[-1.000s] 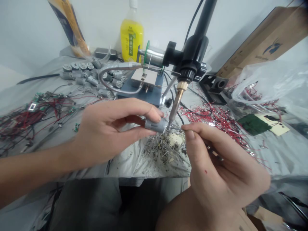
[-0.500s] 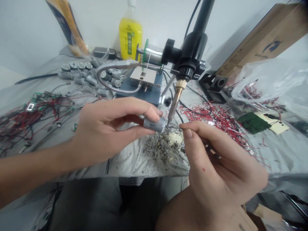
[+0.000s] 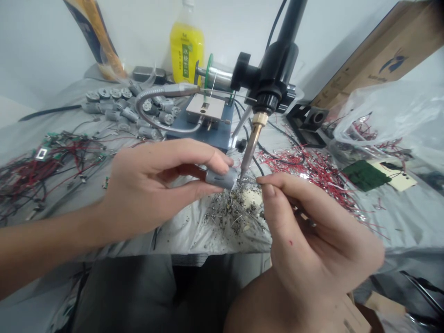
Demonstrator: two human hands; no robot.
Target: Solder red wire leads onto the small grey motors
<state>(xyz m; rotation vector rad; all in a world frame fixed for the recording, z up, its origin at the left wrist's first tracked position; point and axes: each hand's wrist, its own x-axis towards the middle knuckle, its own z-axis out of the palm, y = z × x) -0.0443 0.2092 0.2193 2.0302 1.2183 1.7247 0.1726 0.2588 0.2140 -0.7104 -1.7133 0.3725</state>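
My left hand [image 3: 163,185] grips a small grey cylindrical motor [image 3: 222,178] between thumb and fingers, its end facing right. Just at that end stands the tip of a soldering iron [image 3: 250,150], fixed pointing down in a black stand clamp [image 3: 268,88]. A thin wire [image 3: 250,180] is pinched between thumb and forefinger of my right hand [image 3: 312,226]; it reaches left toward the iron tip and motor end. Whether tip, wire and motor touch is too small to tell. Below them lies a heap of solder bits [image 3: 232,210].
Many grey motors [image 3: 120,108] lie at the back left, behind tangled boards and wires [image 3: 38,171]. A solder feeder [image 3: 208,115] with a solder spool [image 3: 220,76] and a yellow bottle [image 3: 187,51] stand behind. Red wires [image 3: 312,171] and a plastic-wrapped tub [image 3: 364,125] are on the right.
Very little differs. The view has shifted slightly, and both hands keep their hold on the motor and the wire near the iron tip.
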